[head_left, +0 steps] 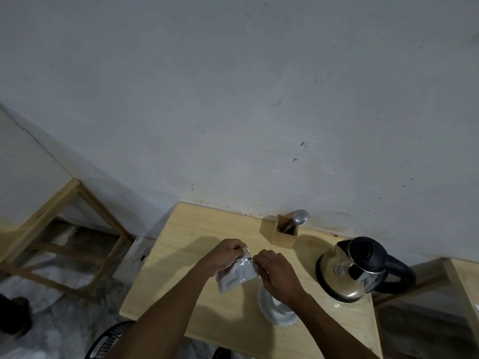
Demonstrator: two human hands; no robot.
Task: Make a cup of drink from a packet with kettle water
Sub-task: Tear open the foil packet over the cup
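Gripped packet [237, 273] at its top edge, left hand [226, 255] and right hand [276, 274] both pinched shut on it, just above cup [274, 310]. Risked spilling powder onto table [181, 255] through too hard a tear.

The room is dim and a bit grey. Dark shadows fall to the left of the two hands on the pale wooden table [166, 275]. The shiny metal kettle with a black handle [360, 269] shows soft bright spots. Straight lines bend near the edges. Everything looks slightly fuzzy.
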